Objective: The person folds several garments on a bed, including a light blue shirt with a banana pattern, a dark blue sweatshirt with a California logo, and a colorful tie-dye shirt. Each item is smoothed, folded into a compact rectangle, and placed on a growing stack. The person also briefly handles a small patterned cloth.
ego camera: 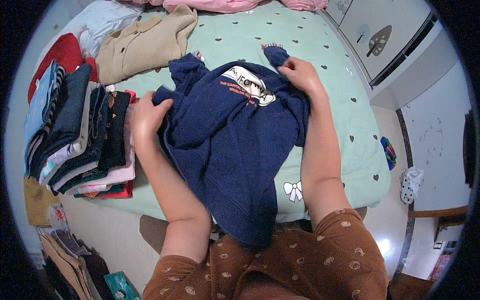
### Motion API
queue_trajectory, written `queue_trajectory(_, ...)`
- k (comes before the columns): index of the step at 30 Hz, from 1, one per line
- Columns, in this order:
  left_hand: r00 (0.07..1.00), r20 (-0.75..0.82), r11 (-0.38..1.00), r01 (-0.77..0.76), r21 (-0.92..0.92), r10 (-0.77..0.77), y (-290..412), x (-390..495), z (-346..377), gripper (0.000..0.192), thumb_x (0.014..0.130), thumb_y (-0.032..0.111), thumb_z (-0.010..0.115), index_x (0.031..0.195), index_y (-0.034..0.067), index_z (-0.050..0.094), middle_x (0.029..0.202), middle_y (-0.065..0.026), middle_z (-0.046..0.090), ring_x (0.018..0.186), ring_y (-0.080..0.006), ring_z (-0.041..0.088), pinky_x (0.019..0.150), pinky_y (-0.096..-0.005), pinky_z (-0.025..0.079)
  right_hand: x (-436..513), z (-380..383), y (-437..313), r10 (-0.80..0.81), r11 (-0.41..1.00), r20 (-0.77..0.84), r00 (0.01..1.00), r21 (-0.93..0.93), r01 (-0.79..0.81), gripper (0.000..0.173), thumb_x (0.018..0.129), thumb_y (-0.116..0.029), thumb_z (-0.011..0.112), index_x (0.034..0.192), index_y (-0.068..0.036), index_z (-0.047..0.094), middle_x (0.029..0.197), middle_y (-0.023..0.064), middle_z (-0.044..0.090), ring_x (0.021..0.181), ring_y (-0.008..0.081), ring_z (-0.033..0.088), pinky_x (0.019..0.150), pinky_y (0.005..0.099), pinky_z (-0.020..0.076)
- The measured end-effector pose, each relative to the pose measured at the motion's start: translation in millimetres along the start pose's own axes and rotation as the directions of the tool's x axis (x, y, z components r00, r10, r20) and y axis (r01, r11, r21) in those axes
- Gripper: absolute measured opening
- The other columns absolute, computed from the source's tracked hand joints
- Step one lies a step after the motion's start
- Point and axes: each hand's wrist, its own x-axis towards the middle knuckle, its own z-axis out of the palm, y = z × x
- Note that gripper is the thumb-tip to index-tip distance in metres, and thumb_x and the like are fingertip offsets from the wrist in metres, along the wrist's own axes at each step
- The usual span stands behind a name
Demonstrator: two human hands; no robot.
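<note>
A navy blue long-sleeved top point(225, 131) with a white printed patch on its front lies rumpled over the edge of a bed, its lower part hanging towards my lap. My left hand point(150, 110) pinches navy fabric at the garment's left side between thumb and fingers. My right hand point(300, 75) grips a navy sleeve near its end, where a striped cuff point(272, 46) sticks out on the green bedsheet point(315, 37) patterned with hearts and bows.
Folded clothes point(82, 131) stand in a tall stack left of my left arm. Behind them lie a beige knitted garment point(146, 48) and a red cloth point(56, 60). Pink bedding point(217, 4) is at the far edge. More folded clothes point(67, 258) are low at the left; a cabinet point(382, 33) stands right.
</note>
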Motion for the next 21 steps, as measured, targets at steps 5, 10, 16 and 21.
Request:
queue_trajectory(5, 0.914, -0.279, 0.927, -0.344, -0.147, 0.295, 44.2, -0.7, 35.7, 0.056, 0.085, 0.026, 0.074, 0.134, 0.003, 0.060, 0.127, -0.0215, 0.066, 0.119, -0.0392, 0.061, 0.103, -0.0464, 0.048, -12.3, -3.8, -4.7, 0.012, 0.988, 0.121, 0.993, -0.155, 0.007, 0.050, 0.079, -0.049, 0.075, 0.108, -0.009, 0.076, 0.106, 0.0172, 0.075, 0.099, 0.0346, 0.071, 0.090, 0.0430, 0.0550)
queue_trajectory(10, 0.936, -0.102, 0.941, -0.337, 0.005, 0.336, 25.6, 26.0, 97.9, 0.056, 0.086, 0.022, 0.073, 0.137, 0.007, 0.060, 0.128, -0.0210, 0.067, 0.117, -0.0376, 0.064, 0.102, -0.0435, 0.049, -11.0, -8.6, -25.5, 0.020, 0.942, 0.394, 0.919, -0.317, 0.115, 0.051, 0.079, -0.046, 0.077, 0.116, -0.010, 0.075, 0.115, 0.0159, 0.074, 0.107, 0.0361, 0.069, 0.094, 0.0440, 0.0541)
queue_trajectory(16, 0.948, -0.114, 0.922, -0.317, -0.222, 0.299, 20.4, 28.4, 86.5, 0.036, 0.087, 0.020, 0.072, 0.120, 0.004, 0.071, 0.106, -0.0175, 0.075, 0.093, -0.0282, 0.072, 0.087, -0.0371, 0.054, -16.3, -17.5, -38.8, -0.379, 0.819, 0.231, 0.896, 0.534, 0.209, 0.031, 0.085, -0.018, 0.073, 0.111, -0.002, 0.071, 0.101, 0.0067, 0.072, 0.096, 0.0169, 0.067, 0.088, 0.0327, 0.0521)
queue_trajectory(21, 0.704, -0.678, 0.805, -0.519, -0.287, 0.213, 29.6, 12.7, 33.2, 0.012, 0.093, 0.007, 0.065, 0.100, -0.002, 0.069, 0.093, -0.0083, 0.070, 0.086, -0.0169, 0.065, 0.082, -0.0313, 0.051, -56.7, -58.6, -81.5, -0.545, 0.533, 0.176, 0.820, 0.827, 0.177, 0.025, 0.084, -0.009, 0.072, 0.106, 0.001, 0.068, 0.098, -0.0005, 0.067, 0.093, 0.0110, 0.061, 0.086, 0.0277, 0.0500)
